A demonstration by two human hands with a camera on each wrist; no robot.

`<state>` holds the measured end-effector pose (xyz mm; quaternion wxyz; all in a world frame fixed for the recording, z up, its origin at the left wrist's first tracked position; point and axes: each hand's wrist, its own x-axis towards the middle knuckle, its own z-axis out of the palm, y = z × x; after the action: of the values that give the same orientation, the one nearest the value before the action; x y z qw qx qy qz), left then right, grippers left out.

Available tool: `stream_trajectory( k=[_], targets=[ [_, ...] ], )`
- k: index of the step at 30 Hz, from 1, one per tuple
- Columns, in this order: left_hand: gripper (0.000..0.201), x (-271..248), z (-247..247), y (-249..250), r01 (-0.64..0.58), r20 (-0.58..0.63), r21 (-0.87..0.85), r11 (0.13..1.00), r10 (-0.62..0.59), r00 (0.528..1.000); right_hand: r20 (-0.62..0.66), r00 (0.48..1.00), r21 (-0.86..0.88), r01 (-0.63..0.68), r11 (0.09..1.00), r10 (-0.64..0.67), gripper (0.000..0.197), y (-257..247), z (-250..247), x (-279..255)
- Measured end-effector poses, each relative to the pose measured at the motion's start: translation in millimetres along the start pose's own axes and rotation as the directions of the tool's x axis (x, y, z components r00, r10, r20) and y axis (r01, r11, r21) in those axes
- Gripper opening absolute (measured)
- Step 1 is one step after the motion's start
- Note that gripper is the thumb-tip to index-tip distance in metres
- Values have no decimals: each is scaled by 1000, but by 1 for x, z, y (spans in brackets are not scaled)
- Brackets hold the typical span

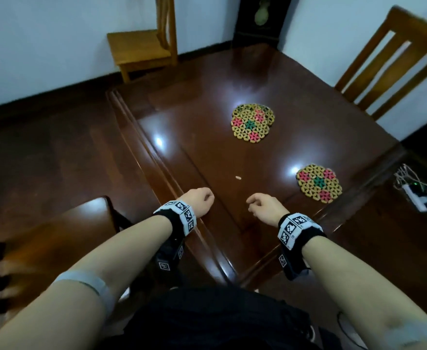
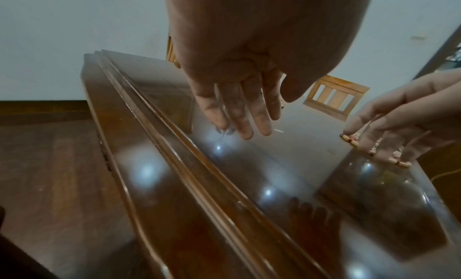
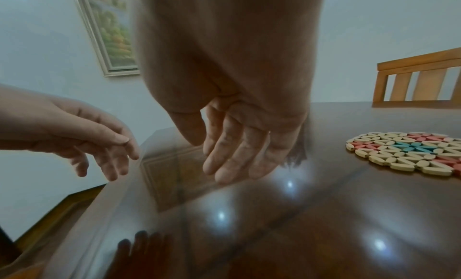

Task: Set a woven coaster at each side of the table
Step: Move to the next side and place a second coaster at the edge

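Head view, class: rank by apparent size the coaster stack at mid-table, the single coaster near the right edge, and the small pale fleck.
1. coaster stack and single coaster: alike, not ranked.
2. pale fleck: smallest.

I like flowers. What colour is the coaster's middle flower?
Green on the near coaster; the head view shows it best.
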<state>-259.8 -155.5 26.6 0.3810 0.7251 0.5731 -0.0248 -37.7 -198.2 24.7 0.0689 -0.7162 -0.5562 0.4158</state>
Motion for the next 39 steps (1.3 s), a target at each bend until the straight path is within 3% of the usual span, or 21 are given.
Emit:
stream_trajectory(
  k=[5,13,15,19,23,27,34,39],
  targets=[
    [30,6,-18,-23,-52,48,39,998,50,998,-37,998,77,-55,996,58,15,-23,17,-10],
    [29,40,-33,-8,-95,53,89,992,90,994,-99,982,207,-138,969,161,15,-12,1,-4],
    [27,52,-35,-3,-97,13,41,994,96,995,-125,975,248,-149,957,184,16,-9,-3,4],
    [18,81,-44,12,-49,-47,-281,959,37,998,-147,962,368,-161,916,228,14,-11,-9,29],
    [12,128,-64,21,-58,-44,-319,946,46,998,-143,948,475,-186,860,284,23,-23,-23,63],
    [28,195,-89,22,-61,-48,-198,978,52,997,-188,904,578,-214,787,384,29,-34,-41,108],
    [44,303,-127,18,45,75,-221,974,-29,997,-216,788,630,-339,699,577,59,-55,-67,191],
    [51,350,-132,24,115,170,-358,927,-56,984,-238,740,690,-327,645,629,71,-66,-80,236]
  ],
)
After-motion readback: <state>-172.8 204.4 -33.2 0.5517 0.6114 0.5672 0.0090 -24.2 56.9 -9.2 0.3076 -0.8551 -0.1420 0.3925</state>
